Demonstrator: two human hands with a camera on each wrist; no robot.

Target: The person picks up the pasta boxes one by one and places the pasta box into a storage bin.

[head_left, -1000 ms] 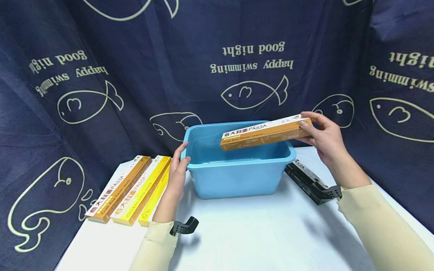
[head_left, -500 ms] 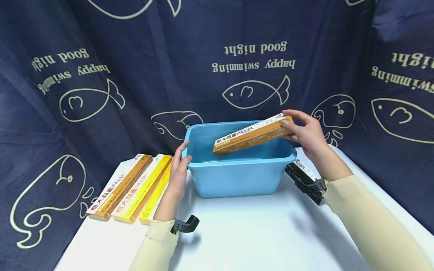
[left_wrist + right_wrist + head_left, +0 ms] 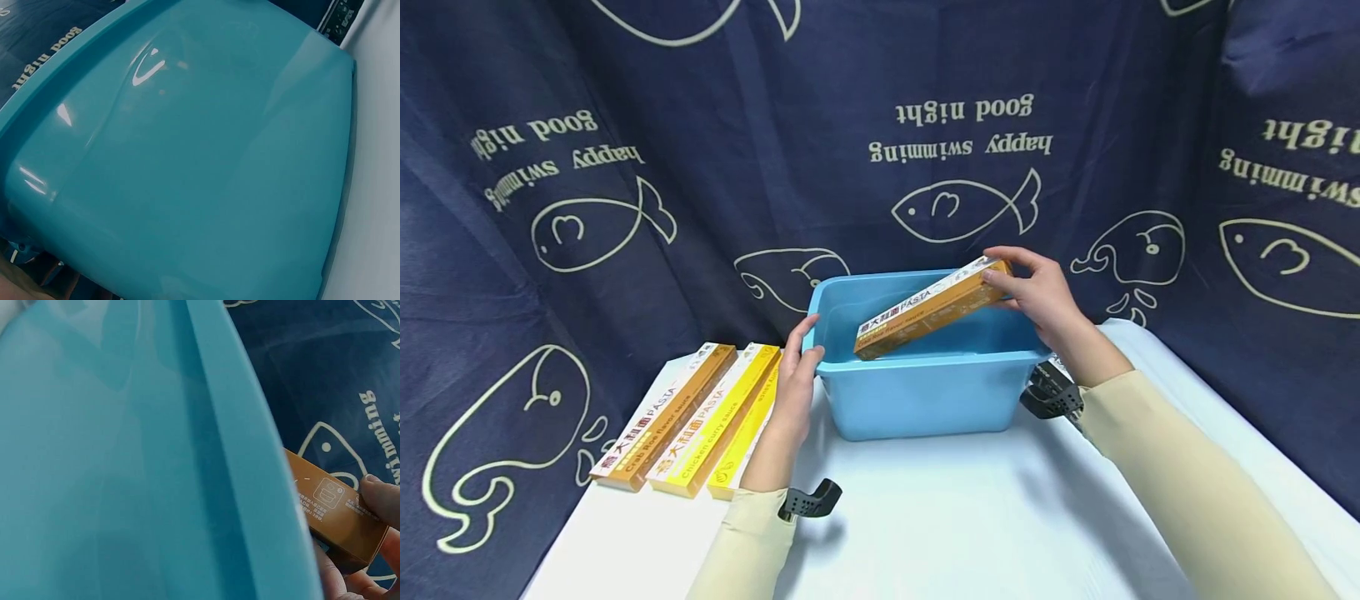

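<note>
A blue plastic tub (image 3: 925, 400) stands mid-table. My left hand (image 3: 793, 375) grips its left rim, thumb in front and fingers over the edge. My right hand (image 3: 1037, 292) pinches the right end of an orange-brown and white pasta box (image 3: 928, 310), labelled crab roe flavor sauce. The box slants inside the tub's opening, its left end low behind the front rim and its right end raised above the rim. In the right wrist view, the thumb (image 3: 381, 499) presses the box's printed side, and the tub wall hides the rest of the box.
Left of the tub lie another crab roe pasta box (image 3: 662, 417), a yellow chicken curry pasta box (image 3: 715, 421) and a second yellow box (image 3: 745, 433), partly behind my left arm. A black pasta box (image 3: 344, 19) lies right of the tub. A navy curtain (image 3: 820, 167) hangs behind.
My right hand has moved left with the crab roe pasta box, and the box's left end has dipped further into the tub. My left hand stays on the rim.
</note>
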